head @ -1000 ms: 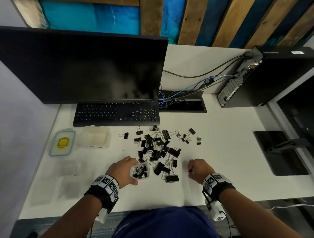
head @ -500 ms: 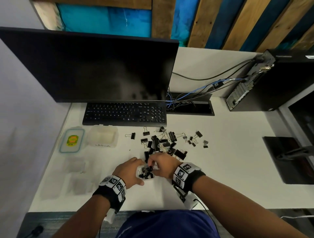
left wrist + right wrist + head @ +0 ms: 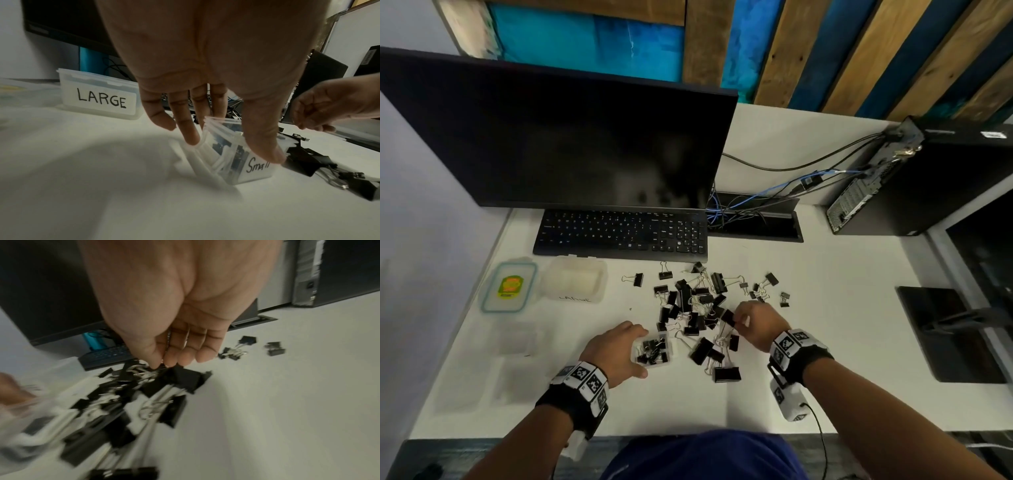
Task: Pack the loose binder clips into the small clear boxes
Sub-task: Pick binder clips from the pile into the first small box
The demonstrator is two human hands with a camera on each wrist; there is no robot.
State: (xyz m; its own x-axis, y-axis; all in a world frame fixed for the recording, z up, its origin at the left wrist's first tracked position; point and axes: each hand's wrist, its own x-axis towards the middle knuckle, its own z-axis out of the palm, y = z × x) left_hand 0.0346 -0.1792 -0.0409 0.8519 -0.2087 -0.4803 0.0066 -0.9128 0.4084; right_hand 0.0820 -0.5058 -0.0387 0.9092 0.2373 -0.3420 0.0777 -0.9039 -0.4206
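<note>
Black metal binder clips lay heaped mid-desk, toward the white desk's front edge. The left hand gripped a small clear plastic box labelled "Small", holding several clips, just left of the heap. The right hand pinched one clip at the heap's right side.

Bare white desk lies open to the right of the loose binder clips and along the near edge, so a hand could pass there freely. To the far side the keyboard and monitor close the way, with the computer tower at far right. Left, the tub marked LARGE, a lid and clear boxes crowd the desk.
</note>
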